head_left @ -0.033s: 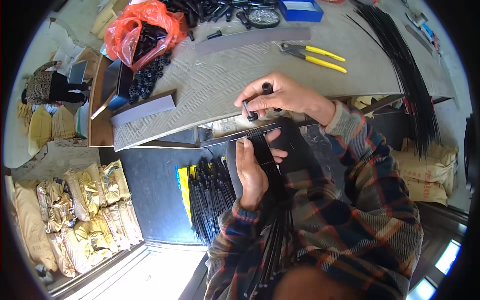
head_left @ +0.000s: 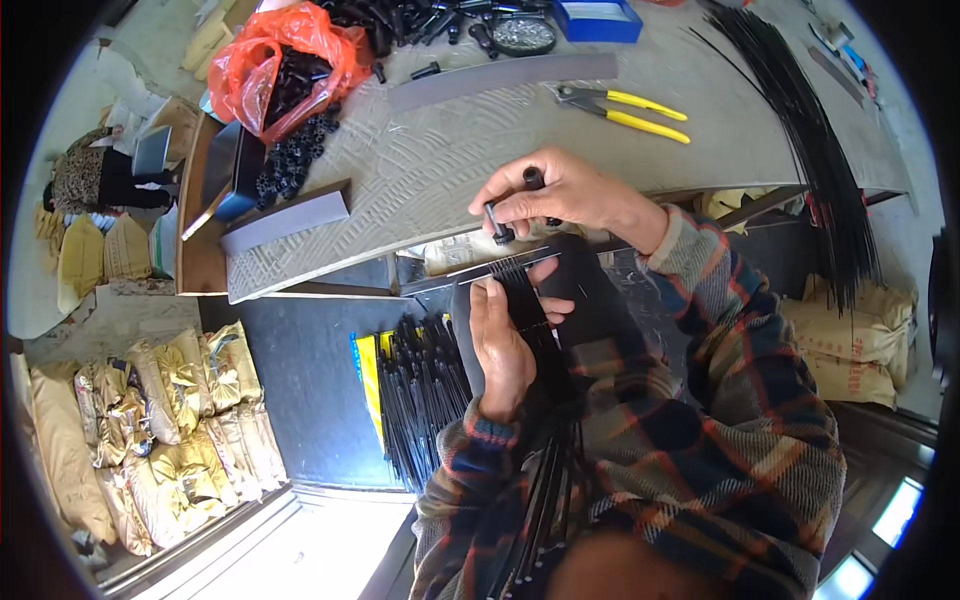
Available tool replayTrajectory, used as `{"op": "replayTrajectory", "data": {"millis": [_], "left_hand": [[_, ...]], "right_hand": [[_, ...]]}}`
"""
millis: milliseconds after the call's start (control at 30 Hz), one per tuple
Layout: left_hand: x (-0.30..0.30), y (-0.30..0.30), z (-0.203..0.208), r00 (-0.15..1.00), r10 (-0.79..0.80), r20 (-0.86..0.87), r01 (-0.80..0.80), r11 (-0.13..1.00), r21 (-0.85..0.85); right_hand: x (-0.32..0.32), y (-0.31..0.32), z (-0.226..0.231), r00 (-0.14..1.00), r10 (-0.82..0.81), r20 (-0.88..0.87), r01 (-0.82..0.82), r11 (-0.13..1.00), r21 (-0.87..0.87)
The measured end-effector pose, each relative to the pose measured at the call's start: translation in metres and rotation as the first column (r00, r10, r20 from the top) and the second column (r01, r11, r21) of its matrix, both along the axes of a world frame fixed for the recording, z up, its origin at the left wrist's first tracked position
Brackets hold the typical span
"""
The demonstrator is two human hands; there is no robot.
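Observation:
My left hand [head_left: 505, 345] is closed round a flat row of thin black strands [head_left: 528, 310], thumb on top and fingers spread behind. Their upper ends fan out past the thumb, and the rest runs down across my plaid sleeves and lap. Just above those ends, my right hand [head_left: 570, 190] pinches a small black fitting [head_left: 502, 236] with a stem between thumb and fingers. A second black piece with a round, hollow-looking end [head_left: 534, 177] sticks up among the same fingers. Between the fitting and the strand tips I cannot tell whether there is contact.
Yellow-handled pliers [head_left: 640, 115], grey strips [head_left: 505, 80], a red bag [head_left: 285, 60] of black parts and a blue box [head_left: 600, 22] lie on the bench [head_left: 430, 170]. Long black strands [head_left: 800, 120] hang over its right side. Another bundle [head_left: 420, 400] stands below. A person [head_left: 100, 170] is far left.

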State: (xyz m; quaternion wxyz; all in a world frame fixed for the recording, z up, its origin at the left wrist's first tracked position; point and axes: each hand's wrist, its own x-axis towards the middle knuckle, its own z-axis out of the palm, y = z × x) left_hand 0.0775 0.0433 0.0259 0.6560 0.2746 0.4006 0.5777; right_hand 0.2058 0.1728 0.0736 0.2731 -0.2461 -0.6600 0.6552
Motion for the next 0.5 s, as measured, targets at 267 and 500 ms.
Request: {"op": "replayTrajectory", "data": {"millis": [267, 500], "left_hand": [[0.014, -0.022, 0.009, 0.998, 0.058, -0.006, -0.057, 0.992, 0.109], [0.024, -0.035, 0.012, 0.984, 0.167, 0.056, -0.176, 0.955, 0.239]], "right_hand": [[0.002, -0.024, -0.001, 0.995, -0.040, -0.089, 0.031, 0.994, -0.101], [-0.003, -0.031, -0.005, 0.986, -0.024, -0.165, 0.004, 0.992, -0.123]]}}
